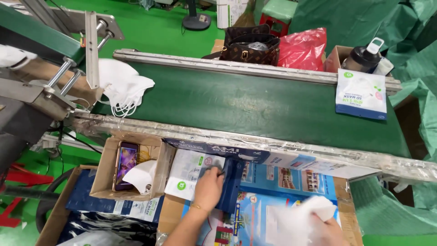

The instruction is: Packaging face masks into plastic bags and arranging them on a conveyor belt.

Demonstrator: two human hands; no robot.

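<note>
My left hand (208, 187) reaches into a dark blue box (230, 180) below the conveyor and grips a flat white mask pouch (189, 171) from the stack there. My right hand (325, 230), at the bottom right, is blurred and closed on a bunch of white face masks (296, 221) above a blue printed carton sheet (273, 200). A filled white and blue mask pouch (361, 94) lies on the green conveyor belt (255, 105) at the far right. A pile of loose white masks (123, 86) rests at the belt's left end.
A small cardboard box (105, 168) at the left holds a phone (126, 165) and a white mask. Behind the belt stand a brown handbag (250, 45), a red plastic bag (302, 48) and a black bottle (364, 57). A metal feeder frame (68, 68) overhangs the left end.
</note>
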